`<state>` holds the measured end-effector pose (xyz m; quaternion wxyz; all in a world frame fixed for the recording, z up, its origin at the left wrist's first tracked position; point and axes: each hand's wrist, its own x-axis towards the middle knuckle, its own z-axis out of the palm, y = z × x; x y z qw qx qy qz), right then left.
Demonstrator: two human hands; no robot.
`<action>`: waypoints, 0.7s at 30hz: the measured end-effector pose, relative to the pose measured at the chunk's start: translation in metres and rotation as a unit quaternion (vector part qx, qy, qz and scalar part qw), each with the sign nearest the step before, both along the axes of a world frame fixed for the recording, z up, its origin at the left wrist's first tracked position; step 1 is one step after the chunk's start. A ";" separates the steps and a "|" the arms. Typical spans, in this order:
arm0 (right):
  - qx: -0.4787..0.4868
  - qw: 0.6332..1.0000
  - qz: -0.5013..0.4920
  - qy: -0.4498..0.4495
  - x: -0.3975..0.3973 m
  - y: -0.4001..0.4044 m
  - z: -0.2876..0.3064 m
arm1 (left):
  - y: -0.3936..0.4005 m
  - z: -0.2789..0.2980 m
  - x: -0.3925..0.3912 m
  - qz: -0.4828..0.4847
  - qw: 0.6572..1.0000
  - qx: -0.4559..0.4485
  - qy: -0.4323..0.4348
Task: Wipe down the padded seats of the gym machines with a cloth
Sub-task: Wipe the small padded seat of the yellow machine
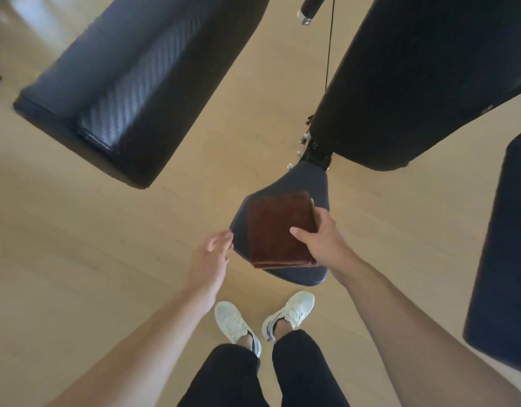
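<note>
Nearest to us are our own dark trousers [262,377] and white shoes [291,312], planted on the pale wooden floor [77,245] just short of the padded seat [306,183] we are wiping. That small grey seat sits straight ahead, its narrow end pointing away from us, and the folded brown cloth [276,227] lies flat across most of its top. Our right hand [318,239] is clamped on the cloth's right edge, thumb on top and fingers tucked beneath or beside it, a hold that probably lets us drag the whole pad of fabric over the upholstery. Our left hand [212,254] hangs apart and relaxed, holding nothing, with its fingertips at the seat's left rim, likely to steady it. Farther off, a long dark bench pad [130,77] stands to the left, a big black pad [414,77] to the right, and another dark cushion [505,245] fills the right edge, each seemingly awaiting its turn.
</note>
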<state>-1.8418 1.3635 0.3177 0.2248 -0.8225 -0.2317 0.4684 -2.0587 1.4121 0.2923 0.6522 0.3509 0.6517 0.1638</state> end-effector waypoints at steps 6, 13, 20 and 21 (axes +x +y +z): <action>0.021 0.916 0.318 -0.243 -0.027 0.019 -0.077 | 0.009 -0.065 0.010 -0.074 0.992 0.075 0.063; 0.049 0.855 0.404 -0.322 -0.044 0.031 -0.161 | 0.022 -0.121 0.020 -0.038 0.973 0.197 0.110; 0.021 0.877 0.313 -0.364 0.025 0.120 -0.177 | 0.066 -0.137 0.033 -0.047 0.981 0.146 0.122; 0.019 0.897 0.273 -0.348 0.030 0.130 -0.174 | 0.071 -0.139 0.030 -0.051 0.980 0.146 0.122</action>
